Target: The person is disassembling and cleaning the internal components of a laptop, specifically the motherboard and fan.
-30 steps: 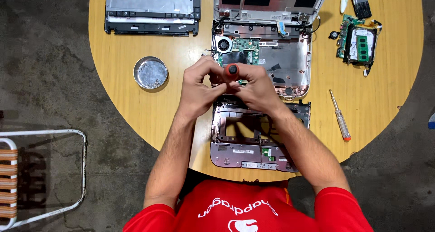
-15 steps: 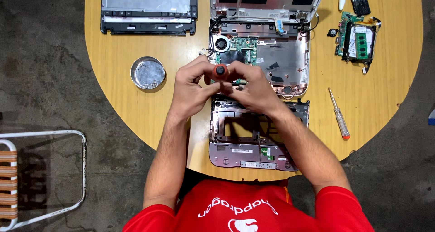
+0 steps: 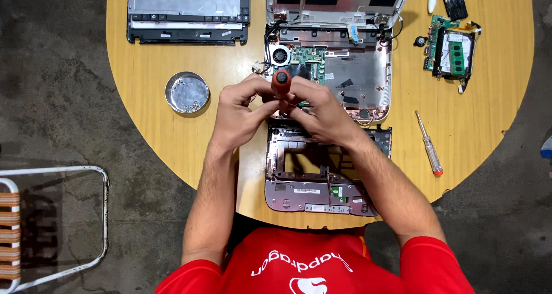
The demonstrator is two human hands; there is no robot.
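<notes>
Over the opened laptop base [image 3: 345, 75] on the round table [image 3: 144, 121], we keep our left hand [image 3: 238, 113] and right hand [image 3: 322, 113] pinching the red-handled screwdriver [image 3: 281, 82] upright, barely shifted since a second ago.

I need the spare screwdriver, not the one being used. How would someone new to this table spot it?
Start at the round wooden table and go to its right side, past the opened laptop base. The spare screwdriver lies alone on bare wood, below the loose green circuit board: slim metal shaft, clear handle, red tip.
</notes>
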